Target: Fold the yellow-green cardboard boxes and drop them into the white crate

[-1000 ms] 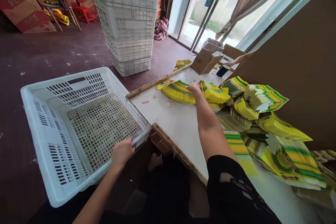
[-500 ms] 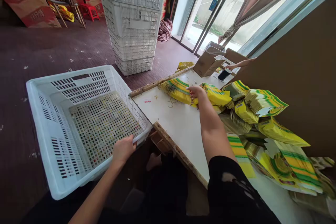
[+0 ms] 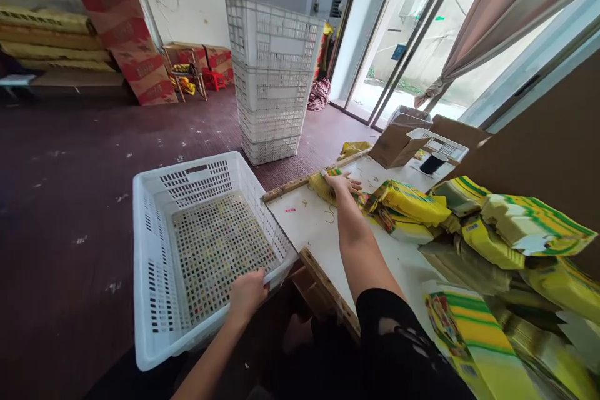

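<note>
My left hand (image 3: pixel 248 294) is closed around the near right rim of a white plastic crate (image 3: pixel 154 359). The crate has slotted walls and a grid floor, and it stands beside the table's left edge. On the white table (image 3: pixel 304 225), my right hand (image 3: pixel 344 184) reaches out with fingers spread over a fanned bundle of yellow and green packets (image 3: pixel 321 189). The hand and forearm hide part of that bundle. Just right of it lie stacked yellow packets (image 3: pixel 407 201). Loose rubber bands (image 3: pixel 330 215) are scattered near my right forearm.
More packet bundles (image 3: pixel 537 222) pile up on the right. At the table's far end stand a cardboard box (image 3: pixel 398 140), a white basket (image 3: pixel 443 145) and a dark cylinder (image 3: pixel 432 164). Beyond my crate rises a tall stack of white crates (image 3: pixel 276 87). Wooden strips (image 3: pixel 328 290) edge the table.
My view has swung up and left. My right hand has moved left across the fanned packets and its fingers have spread. The other person's hand by the dark cylinder is gone. My left hand keeps its grip.
</note>
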{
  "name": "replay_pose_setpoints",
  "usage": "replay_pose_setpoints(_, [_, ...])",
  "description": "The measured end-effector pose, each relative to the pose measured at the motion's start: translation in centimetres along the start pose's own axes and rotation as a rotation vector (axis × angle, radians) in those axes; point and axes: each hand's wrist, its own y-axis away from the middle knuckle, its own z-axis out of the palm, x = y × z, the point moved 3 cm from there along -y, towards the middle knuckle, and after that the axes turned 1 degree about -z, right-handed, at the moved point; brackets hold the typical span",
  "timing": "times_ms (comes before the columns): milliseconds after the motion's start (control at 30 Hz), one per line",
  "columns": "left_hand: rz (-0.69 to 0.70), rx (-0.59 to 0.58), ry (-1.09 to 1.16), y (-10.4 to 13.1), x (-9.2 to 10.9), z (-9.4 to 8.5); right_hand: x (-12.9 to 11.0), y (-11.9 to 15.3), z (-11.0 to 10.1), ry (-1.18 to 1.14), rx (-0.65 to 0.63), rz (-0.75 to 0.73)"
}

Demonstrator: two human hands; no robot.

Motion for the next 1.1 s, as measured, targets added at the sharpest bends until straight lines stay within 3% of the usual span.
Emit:
replay_pose_setpoints(100, [-0.01, 0.003, 0.026, -0.1, 0.0, 0.0, -0.8, 0.2, 0.2, -0.042, 0.018, 0.121])
replay_pose_setpoints(200, [-0.012, 0.002, 0.053, -0.2, 0.0, 0.0, -1.6, 0.2, 0.1, -0.072, 0.035, 0.146])
replay_pose_setpoints(400, [-0.01, -0.022, 0.099, -0.4, -0.1, 0.2, -3.9, -0.6, 0.5, -0.062, 0.11, 0.027])
replay_pose_setpoints(633, [-0.009, -0.049, 0.11, -0.6, -0.1, 0.5, -6.6, -1.8, 3.0, -0.044, 0.091, -0.035])
replay_pose_setpoints(767, [-0.016, -0.035, 0.104, -0.5, -0.1, 0.4, -5.4, -2.0, 2.9, -0.007, 0.075, 0.013])
replay_pose_setpoints(1100, [0.019, -0.03, 0.074, 0.0, 0.0, 0.0, 1.7, -2.3, -1.0, 0.043, 0.039, 0.146])
